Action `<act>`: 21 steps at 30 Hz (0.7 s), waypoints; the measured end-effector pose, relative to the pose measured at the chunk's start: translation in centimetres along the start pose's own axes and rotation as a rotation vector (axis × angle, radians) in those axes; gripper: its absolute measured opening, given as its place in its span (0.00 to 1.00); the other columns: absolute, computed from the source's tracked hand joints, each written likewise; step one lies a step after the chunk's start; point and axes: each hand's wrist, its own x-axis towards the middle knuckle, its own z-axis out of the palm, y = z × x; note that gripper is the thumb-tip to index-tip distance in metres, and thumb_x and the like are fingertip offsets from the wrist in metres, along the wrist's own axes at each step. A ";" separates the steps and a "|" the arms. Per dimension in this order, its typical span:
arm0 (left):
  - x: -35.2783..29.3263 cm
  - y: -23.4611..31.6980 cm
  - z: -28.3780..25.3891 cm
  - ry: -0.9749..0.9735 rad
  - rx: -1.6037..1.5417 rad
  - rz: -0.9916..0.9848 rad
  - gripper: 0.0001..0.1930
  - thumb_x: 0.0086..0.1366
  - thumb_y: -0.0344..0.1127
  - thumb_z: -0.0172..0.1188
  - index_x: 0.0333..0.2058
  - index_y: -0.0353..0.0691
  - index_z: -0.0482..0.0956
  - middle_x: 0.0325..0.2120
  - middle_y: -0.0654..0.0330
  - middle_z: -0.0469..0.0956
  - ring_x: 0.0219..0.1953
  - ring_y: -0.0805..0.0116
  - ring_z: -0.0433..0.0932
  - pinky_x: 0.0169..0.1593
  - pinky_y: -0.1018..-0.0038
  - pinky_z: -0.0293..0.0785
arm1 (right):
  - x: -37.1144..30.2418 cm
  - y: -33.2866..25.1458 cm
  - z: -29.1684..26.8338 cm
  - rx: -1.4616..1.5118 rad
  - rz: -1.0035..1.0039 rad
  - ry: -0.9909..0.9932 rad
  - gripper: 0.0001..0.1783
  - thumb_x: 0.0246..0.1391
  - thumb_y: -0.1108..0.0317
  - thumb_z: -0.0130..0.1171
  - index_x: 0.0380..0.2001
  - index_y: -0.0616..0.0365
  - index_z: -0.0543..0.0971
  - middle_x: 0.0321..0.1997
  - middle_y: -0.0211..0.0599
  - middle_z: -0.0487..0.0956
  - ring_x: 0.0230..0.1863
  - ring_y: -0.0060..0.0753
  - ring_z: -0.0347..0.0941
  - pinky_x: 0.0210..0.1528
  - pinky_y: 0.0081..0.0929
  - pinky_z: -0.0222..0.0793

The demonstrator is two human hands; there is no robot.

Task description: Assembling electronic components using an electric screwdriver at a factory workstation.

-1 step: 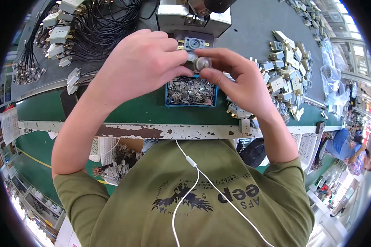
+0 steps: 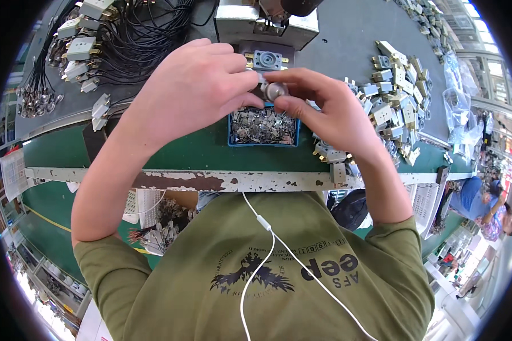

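Note:
A round, shiny metal piece [image 2: 276, 91] is pinched between the thumb and fingers of my right hand [image 2: 330, 105]. Close against it, my left hand [image 2: 207, 85] is closed, its fingers curled and thumb pointing at the piece. What those left fingers grip is hidden. Just beyond my fingertips, a grey square housing with a round socket [image 2: 267, 60] and brass tabs at its sides lies on a dark plate [image 2: 250, 48]. Below my hands stands a blue tray [image 2: 263, 146] of small metal parts [image 2: 261, 126].
A metal machine block [image 2: 233, 29] stands beyond the housing. Grey and cream plug-like units [image 2: 401, 85] are heaped at right. Similar units [image 2: 81, 49] with black cables [image 2: 145, 42] lie at left. A chipped white table edge [image 2: 267, 181] runs before me. Another person [image 2: 486, 207] sits far right.
The round metal piece and my right fingertips have shifted slightly left and toward me. My left hand stays almost in place.

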 end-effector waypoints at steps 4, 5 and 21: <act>-0.3 0.0 0.5 -0.016 -0.002 0.051 0.15 0.55 0.44 0.71 0.28 0.43 0.75 0.25 0.63 0.68 0.32 0.62 0.73 0.39 0.66 0.69 | 1.6 0.2 -1.2 -0.019 -0.028 -0.240 0.20 0.65 0.73 0.62 0.59 0.60 0.79 0.45 0.36 0.85 0.48 0.20 0.77 0.55 0.26 0.75; -0.2 -0.1 0.4 -0.016 -0.004 0.053 0.15 0.55 0.44 0.71 0.28 0.43 0.75 0.25 0.63 0.68 0.32 0.62 0.73 0.39 0.66 0.69 | 1.6 0.3 -1.1 -0.018 -0.026 -0.238 0.20 0.65 0.73 0.62 0.59 0.60 0.79 0.45 0.36 0.85 0.48 0.20 0.77 0.55 0.26 0.75; -0.8 1.1 -0.6 -0.220 -0.057 -0.077 0.18 0.64 0.46 0.66 0.51 0.52 0.82 0.24 0.65 0.75 0.33 0.64 0.78 0.40 0.68 0.70 | 0.7 1.0 -0.7 -0.385 -0.192 0.239 0.21 0.57 0.73 0.68 0.55 0.56 0.81 0.48 0.40 0.84 0.50 0.38 0.81 0.53 0.32 0.76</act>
